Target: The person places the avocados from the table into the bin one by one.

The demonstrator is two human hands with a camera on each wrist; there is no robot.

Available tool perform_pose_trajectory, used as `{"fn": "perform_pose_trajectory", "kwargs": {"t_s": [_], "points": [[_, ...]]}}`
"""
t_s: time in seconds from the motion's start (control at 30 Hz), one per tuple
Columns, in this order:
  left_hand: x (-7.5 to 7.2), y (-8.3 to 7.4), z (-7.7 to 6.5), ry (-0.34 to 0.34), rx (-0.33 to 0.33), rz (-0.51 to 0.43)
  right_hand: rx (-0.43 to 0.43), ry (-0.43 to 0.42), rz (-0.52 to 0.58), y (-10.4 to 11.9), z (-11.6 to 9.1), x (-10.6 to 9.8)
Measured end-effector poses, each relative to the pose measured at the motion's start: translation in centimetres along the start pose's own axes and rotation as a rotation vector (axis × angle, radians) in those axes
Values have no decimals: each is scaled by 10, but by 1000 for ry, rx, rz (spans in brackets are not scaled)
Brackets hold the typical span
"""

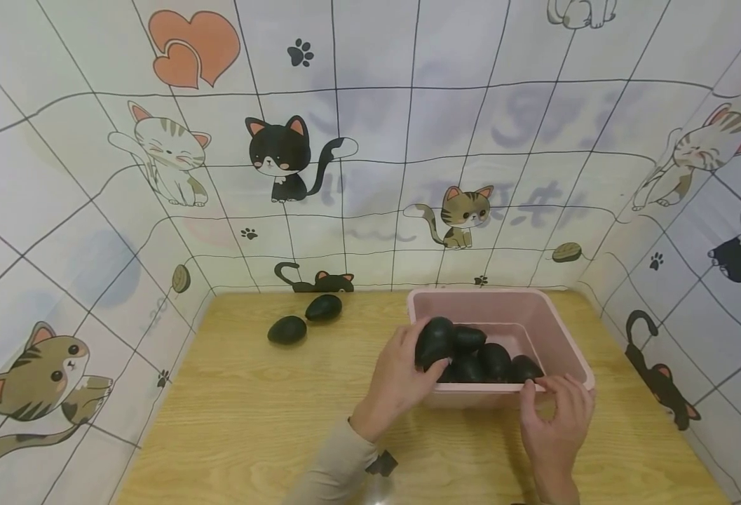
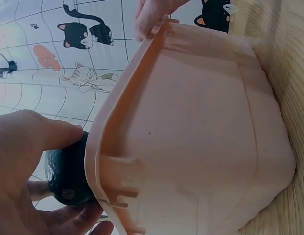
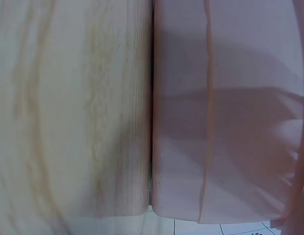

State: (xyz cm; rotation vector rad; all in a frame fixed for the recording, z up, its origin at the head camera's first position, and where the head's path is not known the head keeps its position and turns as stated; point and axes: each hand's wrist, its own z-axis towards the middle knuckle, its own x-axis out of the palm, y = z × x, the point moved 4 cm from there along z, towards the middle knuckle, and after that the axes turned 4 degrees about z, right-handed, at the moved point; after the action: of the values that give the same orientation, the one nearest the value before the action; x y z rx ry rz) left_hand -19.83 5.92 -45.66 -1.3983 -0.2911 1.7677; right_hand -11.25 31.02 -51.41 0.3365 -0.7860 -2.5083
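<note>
A dark green avocado (image 1: 435, 344) is gripped in my left hand (image 1: 402, 372), at the near left corner of a pink plastic bin (image 1: 568, 337). The left wrist view shows the thumb and fingers around this avocado (image 2: 68, 171), beside the bin's rim (image 2: 93, 161). My right hand (image 1: 556, 421) holds the bin's near rim toward the right corner, thumb and fingers at the edge. Several avocados (image 1: 495, 361) lie inside the bin, along its near side. In the right wrist view the bin's outer wall (image 3: 230, 122) shows, with little of the hand.
Two more avocados, one nearer (image 1: 287, 330) and one farther (image 1: 324, 308), lie on the wooden table (image 1: 250, 414) at the back left. Cat-patterned walls (image 1: 370, 140) enclose the back and both sides. A small dark patch (image 1: 383, 463) is beside my left sleeve.
</note>
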Motion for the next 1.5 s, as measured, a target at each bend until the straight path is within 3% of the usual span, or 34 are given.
{"fn": "perform_pose_trajectory", "kwargs": {"t_s": [0.2, 0.7, 1.0, 1.23, 1.5], "points": [[3, -5, -1, -31, 73, 50, 3, 5, -11, -2, -1, -1], [5, -10, -2, -29, 91, 89, -21, -13, 10, 4, 1, 1], [3, -4, -2, -19, 49, 87, -22, -8, 9, 1, 0, 0], [-2, 3, -3, -85, 70, 90, -4, 12, -5, -3, -1, 0], [-4, 15, -6, -104, 17, 77, 8, 8, -6, -6, -2, -1]]}}
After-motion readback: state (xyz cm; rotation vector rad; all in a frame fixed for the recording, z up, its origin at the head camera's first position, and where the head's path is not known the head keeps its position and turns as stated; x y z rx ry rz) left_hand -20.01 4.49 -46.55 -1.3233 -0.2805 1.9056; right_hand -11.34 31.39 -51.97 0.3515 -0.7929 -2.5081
